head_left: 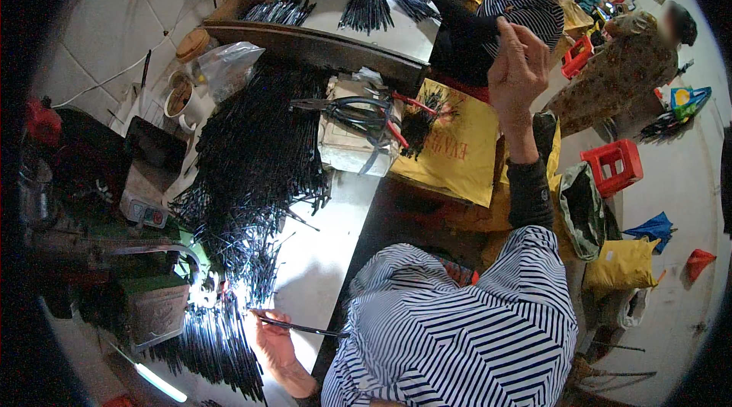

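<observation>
My left hand (271, 346) is closed on a thin black rod (305, 328), held almost level with its far end toward my striped shirt. Right beside it a lit machine head (204, 291) shines over a fan of similar black rods (221, 346). My right hand (520, 72) is raised at upper right, its fingers stretched upward and nothing visible in them. A large heap of thin black rods (255, 140) covers the bench. Pliers (347, 111) with dark jaws and a red-handled tool (400, 117) lie on a wrapped block (354, 149) beside the heap.
A white mug (181, 102), a clear plastic bag (229, 68) and a small scale (145, 205) stand by the wall. A yellow sack (457, 148) lies right of the bench. Red crates (612, 168) stand on the floor. A person (526, 7) works across the bench.
</observation>
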Action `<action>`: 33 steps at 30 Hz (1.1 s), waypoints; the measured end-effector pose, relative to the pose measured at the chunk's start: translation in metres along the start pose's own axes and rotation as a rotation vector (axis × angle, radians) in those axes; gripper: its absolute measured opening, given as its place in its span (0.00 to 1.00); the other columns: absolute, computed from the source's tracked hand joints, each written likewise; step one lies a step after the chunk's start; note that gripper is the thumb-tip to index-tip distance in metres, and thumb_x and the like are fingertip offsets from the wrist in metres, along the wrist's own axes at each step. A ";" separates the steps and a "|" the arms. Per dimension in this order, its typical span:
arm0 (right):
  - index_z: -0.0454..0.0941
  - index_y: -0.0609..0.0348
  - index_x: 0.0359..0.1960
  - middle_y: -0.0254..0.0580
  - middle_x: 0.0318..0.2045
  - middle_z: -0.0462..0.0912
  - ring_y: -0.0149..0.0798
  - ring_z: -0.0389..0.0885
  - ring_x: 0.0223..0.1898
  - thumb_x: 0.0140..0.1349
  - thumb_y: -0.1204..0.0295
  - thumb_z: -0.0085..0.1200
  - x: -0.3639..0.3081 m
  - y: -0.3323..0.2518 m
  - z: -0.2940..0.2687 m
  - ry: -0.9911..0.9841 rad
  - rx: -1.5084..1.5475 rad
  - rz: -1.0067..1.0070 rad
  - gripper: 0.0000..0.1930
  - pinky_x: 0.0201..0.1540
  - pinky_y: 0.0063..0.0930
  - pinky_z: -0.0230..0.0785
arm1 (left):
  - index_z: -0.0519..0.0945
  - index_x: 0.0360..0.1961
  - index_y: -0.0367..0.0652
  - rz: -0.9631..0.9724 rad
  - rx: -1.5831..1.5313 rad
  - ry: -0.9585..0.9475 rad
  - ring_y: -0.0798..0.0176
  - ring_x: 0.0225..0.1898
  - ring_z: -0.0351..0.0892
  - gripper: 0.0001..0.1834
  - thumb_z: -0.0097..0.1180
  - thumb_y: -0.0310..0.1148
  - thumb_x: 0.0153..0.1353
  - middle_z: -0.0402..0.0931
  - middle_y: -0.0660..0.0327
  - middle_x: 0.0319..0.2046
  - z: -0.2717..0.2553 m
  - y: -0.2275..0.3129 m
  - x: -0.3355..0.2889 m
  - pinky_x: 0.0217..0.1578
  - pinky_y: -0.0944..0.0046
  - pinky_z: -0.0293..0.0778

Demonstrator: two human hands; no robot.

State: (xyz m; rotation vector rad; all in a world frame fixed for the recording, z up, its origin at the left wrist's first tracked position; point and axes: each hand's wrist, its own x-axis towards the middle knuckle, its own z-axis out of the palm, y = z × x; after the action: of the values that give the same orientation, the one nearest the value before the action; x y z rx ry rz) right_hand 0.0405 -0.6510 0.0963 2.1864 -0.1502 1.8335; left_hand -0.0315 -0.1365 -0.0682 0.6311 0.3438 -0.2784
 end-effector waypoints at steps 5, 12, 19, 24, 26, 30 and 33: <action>0.80 0.47 0.44 0.36 0.37 0.78 0.40 0.76 0.36 0.52 0.77 0.55 -0.008 -0.037 0.000 -0.129 0.146 0.006 0.16 0.37 0.31 0.72 | 0.76 0.42 0.46 0.008 0.000 0.091 0.66 0.29 0.70 0.12 0.58 0.36 0.58 0.75 0.64 0.29 -0.013 -0.004 0.004 0.33 0.63 0.64; 0.80 0.51 0.44 0.39 0.37 0.79 0.42 0.77 0.38 0.55 0.76 0.53 -0.006 -0.007 -0.007 -0.089 0.024 0.012 0.14 0.39 0.32 0.71 | 0.76 0.43 0.47 -0.023 0.007 -0.005 0.66 0.30 0.71 0.13 0.58 0.37 0.57 0.75 0.63 0.30 -0.021 -0.003 0.004 0.34 0.62 0.66; 0.80 0.50 0.44 0.41 0.36 0.78 0.41 0.77 0.37 0.55 0.76 0.52 -0.005 -0.014 -0.013 -0.109 0.049 0.031 0.15 0.37 0.33 0.71 | 0.76 0.42 0.46 -0.047 0.031 0.073 0.66 0.30 0.72 0.13 0.58 0.36 0.57 0.76 0.63 0.29 -0.006 -0.003 0.003 0.36 0.60 0.67; 0.79 0.55 0.39 0.40 0.22 0.76 0.35 0.76 0.22 0.46 0.81 0.57 -0.008 -0.101 -0.029 -0.428 0.259 -0.041 0.16 0.22 0.28 0.69 | 0.75 0.37 0.44 0.026 0.067 0.160 0.67 0.25 0.71 0.09 0.58 0.34 0.58 0.75 0.61 0.26 -0.008 -0.005 -0.005 0.30 0.63 0.69; 0.78 0.58 0.37 0.37 0.18 0.72 0.35 0.71 0.17 0.46 0.79 0.56 -0.018 -0.132 -0.041 -0.668 0.418 -0.093 0.13 0.16 0.28 0.65 | 0.74 0.34 0.43 0.062 0.167 0.249 0.68 0.21 0.70 0.08 0.57 0.34 0.59 0.75 0.60 0.22 -0.005 -0.005 -0.005 0.25 0.67 0.68; 0.77 0.56 0.39 0.41 0.27 0.81 0.42 0.80 0.24 0.48 0.76 0.52 -0.069 -0.184 -0.053 -1.127 1.054 -0.086 0.13 0.24 0.34 0.71 | 0.74 0.33 0.43 0.118 0.191 0.252 0.67 0.19 0.69 0.08 0.56 0.35 0.60 0.74 0.59 0.20 0.007 -0.002 0.002 0.22 0.68 0.67; 0.77 0.57 0.38 0.45 0.26 0.81 0.46 0.79 0.25 0.58 0.71 0.53 -0.077 -0.249 -0.070 -1.188 1.558 0.024 0.08 0.26 0.36 0.69 | 0.74 0.36 0.41 0.093 0.159 0.189 0.66 0.21 0.71 0.09 0.57 0.34 0.60 0.75 0.58 0.22 -0.018 -0.001 -0.002 0.25 0.66 0.69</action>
State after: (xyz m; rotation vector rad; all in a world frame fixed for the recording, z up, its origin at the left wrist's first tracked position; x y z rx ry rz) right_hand 0.0242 -0.4013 -0.0051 3.8262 1.4271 0.0392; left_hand -0.0384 -0.1260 -0.0819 0.8301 0.4757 -0.1581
